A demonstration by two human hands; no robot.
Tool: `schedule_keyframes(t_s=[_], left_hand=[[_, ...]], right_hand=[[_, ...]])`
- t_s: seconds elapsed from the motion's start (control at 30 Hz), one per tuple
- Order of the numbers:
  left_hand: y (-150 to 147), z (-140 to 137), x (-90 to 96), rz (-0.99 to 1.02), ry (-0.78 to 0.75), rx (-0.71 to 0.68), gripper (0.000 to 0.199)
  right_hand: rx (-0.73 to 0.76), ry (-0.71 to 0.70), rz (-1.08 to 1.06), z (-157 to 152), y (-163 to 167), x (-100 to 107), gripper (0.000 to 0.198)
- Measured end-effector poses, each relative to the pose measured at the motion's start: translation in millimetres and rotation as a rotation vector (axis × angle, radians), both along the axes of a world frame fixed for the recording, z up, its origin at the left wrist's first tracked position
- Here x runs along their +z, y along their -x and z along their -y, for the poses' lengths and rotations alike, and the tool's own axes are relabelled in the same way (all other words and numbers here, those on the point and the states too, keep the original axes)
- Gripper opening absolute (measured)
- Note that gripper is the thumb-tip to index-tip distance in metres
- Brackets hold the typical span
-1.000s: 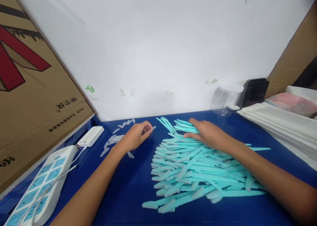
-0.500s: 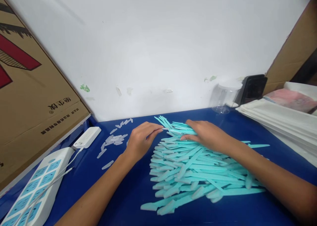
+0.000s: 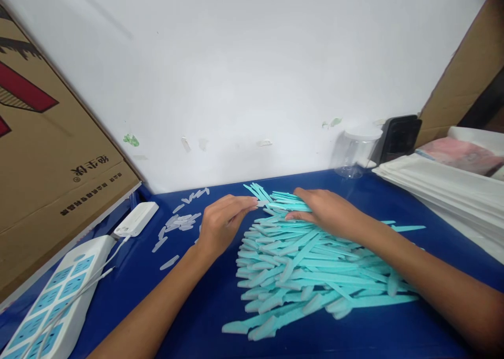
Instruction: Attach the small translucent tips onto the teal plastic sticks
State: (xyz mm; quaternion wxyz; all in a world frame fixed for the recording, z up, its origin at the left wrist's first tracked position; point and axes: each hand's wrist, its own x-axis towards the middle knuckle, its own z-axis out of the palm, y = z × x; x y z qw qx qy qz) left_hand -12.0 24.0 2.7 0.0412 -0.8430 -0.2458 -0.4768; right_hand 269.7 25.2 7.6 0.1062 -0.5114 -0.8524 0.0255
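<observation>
A big heap of turquoise eyebrow razors [image 3: 307, 270], many with translucent caps over their blade ends, covers the middle of the table. My right hand [image 3: 321, 207] is closed around several razors above the far side of the heap, their ends pointing left. Between thumb and fingertips, my left hand [image 3: 226, 220] pinches a small translucent blade cap [image 3: 262, 203], right by the tips of those razors. Behind them a few more turquoise razors [image 3: 258, 191] lie fanned out. Loose translucent caps [image 3: 181, 222] are scattered on the blue table left of my left hand.
On the left are a power strip [image 3: 59, 296] with cables, a white charger [image 3: 136, 219] and a printed cardboard box [image 3: 51, 154]. A clear jar [image 3: 356, 151], a black device [image 3: 399, 138] and stacked white trays [image 3: 441, 191] stand at the right. A white wall [image 3: 244, 75] rises behind.
The cap in my left hand shows more fully beside the razor tips. My right hand keeps its hold on the razors. The whole view has shifted slightly.
</observation>
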Motion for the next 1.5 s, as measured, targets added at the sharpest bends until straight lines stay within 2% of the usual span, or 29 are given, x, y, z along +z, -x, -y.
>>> schedule_keyframes(t_s=[0.43, 0.67, 0.83, 1.1, 1.27, 1.5], left_hand=[[-2.1, 3.7, -4.0, 0.004, 0.039, -0.019, 0.023], [-3.1, 5.3, 1.7, 0.053, 0.049, 0.012, 0.021], [-7.9, 8.6, 1.1, 0.121, 0.296, 0.089, 0.01], [-13.5, 7.6, -2.6, 0.296, 0.609, 0.068, 0.017], [-15.9, 8.6, 1.1, 0.437, 0.863, 0.046, 0.026], [-24.1, 14.5, 2.0, 0.527, 1.021, 0.006, 0.031]], right_hand=[[0.006, -0.009, 0.011, 1.3, 2.2, -0.3, 0.051], [0.005, -0.032, 0.028, 0.8, -0.6, 1.4, 0.052], [-0.003, -0.025, 0.045, 1.3, 1.5, 1.8, 0.05], [-0.006, -0.056, 0.066, 2.7, 2.8, 3.8, 0.049], [0.0, -0.087, 0.081, 3.5, 3.2, 4.6, 0.047], [-0.007, -0.133, 0.15, 4.8, 5.1, 4.4, 0.046]])
